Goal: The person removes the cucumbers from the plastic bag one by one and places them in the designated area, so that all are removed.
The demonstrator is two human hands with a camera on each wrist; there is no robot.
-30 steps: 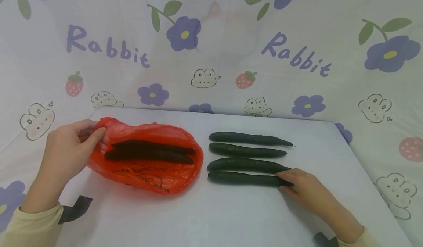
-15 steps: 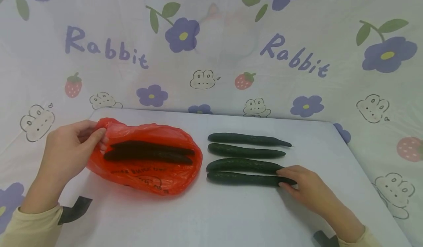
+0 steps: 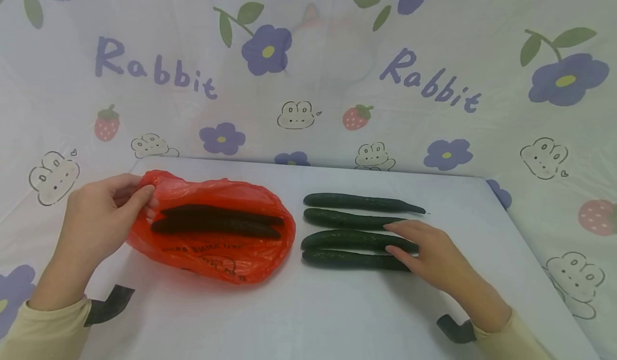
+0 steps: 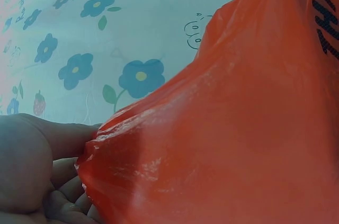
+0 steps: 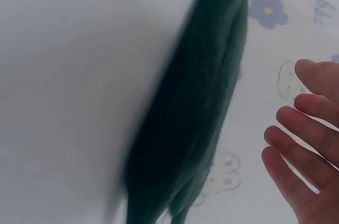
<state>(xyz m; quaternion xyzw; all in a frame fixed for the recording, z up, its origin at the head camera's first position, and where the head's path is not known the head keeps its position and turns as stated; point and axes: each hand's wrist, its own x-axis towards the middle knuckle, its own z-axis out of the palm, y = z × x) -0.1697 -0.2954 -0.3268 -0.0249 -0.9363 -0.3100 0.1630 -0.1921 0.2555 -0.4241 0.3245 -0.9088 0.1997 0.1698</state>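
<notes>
My left hand (image 3: pixel 96 220) pinches the rim of a red plastic bag (image 3: pixel 217 250) lying open on the white table (image 3: pixel 313 317); the left wrist view shows my fingers (image 4: pixel 32 166) bunching the bag (image 4: pixel 238 128). Two dark cucumbers (image 3: pixel 217 222) lie inside the bag. To its right, several green cucumbers (image 3: pixel 352 220) lie side by side in a row. My right hand (image 3: pixel 424 250) is over the right ends of the two nearest cucumbers, fingers straight. In the right wrist view its fingers (image 5: pixel 307 144) are spread beside the cucumbers (image 5: pixel 196 118), not curled round them.
A white cloth printed with flowers, strawberries and "Rabbit" (image 3: pixel 429 81) hangs behind and around the table. The table's far edge (image 3: pixel 313 166) runs just behind the bag and cucumbers. Black straps (image 3: pixel 108 304) show at both wrists.
My right hand has left the right tip of the nearest cucumber and slid left and slightly back, now lying flat over two cucumbers. The left hand and bag have not moved.
</notes>
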